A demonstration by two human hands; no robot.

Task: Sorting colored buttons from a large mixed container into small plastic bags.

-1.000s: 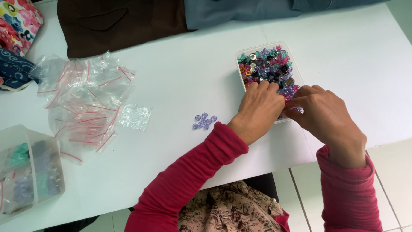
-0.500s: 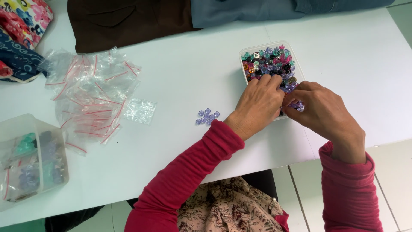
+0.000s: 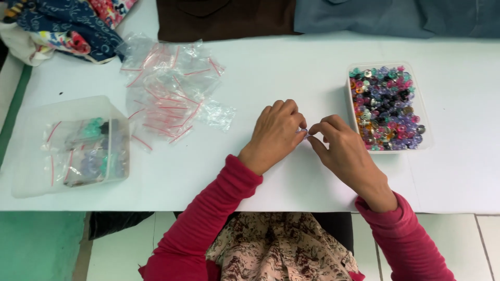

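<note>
My left hand [image 3: 276, 132] and my right hand [image 3: 341, 151] meet fingertip to fingertip on the white table [image 3: 281, 67], just left of a clear tray [image 3: 425, 120]. The tray is full of mixed coloured buttons [image 3: 385, 106]. A bit of pale lilac button [image 3: 303, 131] shows between the fingertips of both hands. My left hand's fingers are curled down over that spot and hide whatever else lies under them. My right hand pinches at the same spot with thumb and forefinger.
A heap of small clear zip bags with red strips [image 3: 169, 88] lies to the left. Further left stands a clear box [image 3: 67, 112] holding bagged buttons [image 3: 88, 153]. Brown cloth [image 3: 224, 18], grey-blue cloth [image 3: 396, 15] and patterned fabric [image 3: 67, 26] line the far edge.
Both hands have come away from the button tray and moved left to the small lilac pile, which my left hand now covers. My right hand carried a lilac button over.
</note>
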